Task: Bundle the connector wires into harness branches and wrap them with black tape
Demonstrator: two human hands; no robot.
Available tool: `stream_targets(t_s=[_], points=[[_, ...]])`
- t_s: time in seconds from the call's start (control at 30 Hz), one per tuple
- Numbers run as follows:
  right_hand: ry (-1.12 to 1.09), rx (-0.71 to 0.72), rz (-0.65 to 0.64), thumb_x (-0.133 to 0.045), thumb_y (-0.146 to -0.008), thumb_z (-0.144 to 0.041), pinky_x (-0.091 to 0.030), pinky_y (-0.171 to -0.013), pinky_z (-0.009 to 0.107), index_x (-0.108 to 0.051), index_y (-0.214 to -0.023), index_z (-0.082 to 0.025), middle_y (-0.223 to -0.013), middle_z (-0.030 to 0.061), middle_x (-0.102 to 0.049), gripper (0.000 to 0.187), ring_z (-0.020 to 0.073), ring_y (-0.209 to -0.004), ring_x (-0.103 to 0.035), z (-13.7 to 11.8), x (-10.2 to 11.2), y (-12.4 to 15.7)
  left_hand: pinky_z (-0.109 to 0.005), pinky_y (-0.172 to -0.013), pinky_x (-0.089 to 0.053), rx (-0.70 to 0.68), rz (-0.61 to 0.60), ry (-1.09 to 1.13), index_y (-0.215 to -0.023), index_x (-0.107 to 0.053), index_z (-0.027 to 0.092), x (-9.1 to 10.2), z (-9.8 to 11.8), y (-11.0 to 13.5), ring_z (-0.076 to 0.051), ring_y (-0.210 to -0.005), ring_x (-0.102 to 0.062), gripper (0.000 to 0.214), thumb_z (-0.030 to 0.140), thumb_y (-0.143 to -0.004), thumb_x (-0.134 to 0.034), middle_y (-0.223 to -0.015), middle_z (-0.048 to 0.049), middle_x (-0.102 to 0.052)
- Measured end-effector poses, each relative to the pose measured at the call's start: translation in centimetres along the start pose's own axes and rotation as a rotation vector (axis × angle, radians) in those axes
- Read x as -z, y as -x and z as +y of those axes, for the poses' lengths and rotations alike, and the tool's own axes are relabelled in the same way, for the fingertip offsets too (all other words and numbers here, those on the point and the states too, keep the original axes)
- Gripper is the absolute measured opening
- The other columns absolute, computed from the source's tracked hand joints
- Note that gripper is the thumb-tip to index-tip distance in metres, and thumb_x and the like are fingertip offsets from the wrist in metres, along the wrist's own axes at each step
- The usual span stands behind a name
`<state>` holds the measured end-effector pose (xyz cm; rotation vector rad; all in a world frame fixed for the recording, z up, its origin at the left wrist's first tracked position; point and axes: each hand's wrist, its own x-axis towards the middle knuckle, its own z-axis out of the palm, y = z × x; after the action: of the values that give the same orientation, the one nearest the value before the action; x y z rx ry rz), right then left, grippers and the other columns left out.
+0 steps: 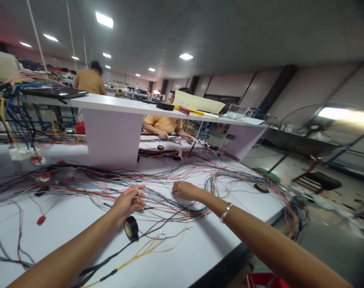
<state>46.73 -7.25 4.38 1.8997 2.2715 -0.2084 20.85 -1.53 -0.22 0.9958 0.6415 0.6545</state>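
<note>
A tangle of coloured wires [157,182] spreads over the white worktable [64,224]. My left hand [128,202] rests on the wires with its fingers curled in a pinch around thin strands. My right hand [183,190] is closed on wires a little to the right, a metal bracelet [225,213] on its wrist. A roll of black tape [131,228] stands on edge just under my left wrist. Yellow and black wires [145,246] trail from it toward the front edge.
A raised white shelf [115,105] crosses the table's back, carrying a tape roll [165,106], tools and a clear container [236,111]. A person in an orange shirt [163,125] works behind it; another stands far left. A fan [322,124] and chair [318,180] stand at right.
</note>
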Motion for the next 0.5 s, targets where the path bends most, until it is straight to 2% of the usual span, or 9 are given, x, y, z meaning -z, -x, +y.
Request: stream_targets(t_s=[0.1, 0.2, 0.3, 0.4, 0.47, 0.5], points=[[0.073, -0.008, 0.028, -0.052, -0.092, -0.029, -0.048, -0.080, 0.036, -0.061, -0.094, -0.013, -0.097, 0.0062, -0.063, 0.019, 0.0174, -0.089, -0.060, 0.2, -2.6, 1.0, -0.023, -0.061, -0.053, 0.006, 0.011, -0.041, -0.100, -0.059, 0.012, 0.1, 0.1, -0.4, -0.012, -0.063, -0.065, 0.023, 0.024, -0.089, -0.044, -0.082, -0.0078, -0.066], [0.099, -0.019, 0.102, -0.052, -0.090, -0.024, -0.043, -0.081, 0.032, -0.063, -0.092, -0.011, -0.093, 0.0111, -0.065, 0.017, 0.0196, -0.089, -0.059, 0.4, -3.5, 0.8, -0.024, -0.060, -0.053, 0.021, 0.057, -0.153, -0.094, -0.062, 0.011, 0.6, 0.0, -1.0, -0.013, -0.061, -0.066, 0.023, 0.021, -0.088, -0.043, -0.079, -0.0090, -0.069], [0.088, -0.096, 0.253, -0.047, -0.090, -0.019, -0.042, -0.077, 0.029, -0.063, -0.099, -0.012, -0.094, 0.0127, -0.065, 0.019, 0.0204, -0.088, -0.058, 1.6, -2.8, 0.6, -0.026, -0.048, -0.048, 0.023, 0.103, -0.351, -0.075, -0.065, 0.009, 1.1, -0.1, -1.6, -0.015, -0.047, -0.061, 0.025, 0.020, -0.083, -0.044, -0.062, -0.0092, -0.067], [0.044, -0.183, 0.456, -0.038, -0.093, -0.016, -0.042, -0.076, 0.028, -0.063, -0.105, -0.014, -0.093, 0.0115, -0.065, 0.027, 0.0200, -0.087, -0.058, 2.7, -1.3, 1.1, -0.027, -0.042, -0.041, -0.092, 0.150, -0.581, -0.051, -0.059, 0.013, 0.3, 0.5, -1.8, -0.017, -0.039, -0.054, 0.035, 0.028, -0.081, -0.048, -0.043, -0.0042, -0.056], [0.000, -0.199, 0.578, -0.037, -0.094, -0.019, -0.043, -0.075, 0.028, -0.065, -0.102, -0.015, -0.085, 0.0094, -0.066, 0.030, 0.0196, -0.084, -0.059, 2.7, -0.1, 1.8, -0.029, -0.053, -0.045, -0.253, 0.182, -0.707, -0.053, -0.060, 0.015, -1.2, 1.3, -1.9, -0.020, -0.056, -0.060, 0.035, 0.034, -0.081, -0.051, -0.051, -0.0043, -0.059], [-0.023, -0.199, 0.637, -0.037, -0.095, -0.021, -0.044, -0.076, 0.028, -0.066, -0.102, -0.016, -0.084, 0.0085, -0.067, 0.031, 0.0195, -0.083, -0.059, 2.5, 0.5, 2.2, -0.030, -0.064, -0.046, -0.341, 0.184, -0.749, -0.061, -0.064, 0.016, -2.3, 1.7, -2.1, -0.023, -0.073, -0.062, 0.030, 0.035, -0.081, -0.053, -0.065, -0.0056, -0.065]])
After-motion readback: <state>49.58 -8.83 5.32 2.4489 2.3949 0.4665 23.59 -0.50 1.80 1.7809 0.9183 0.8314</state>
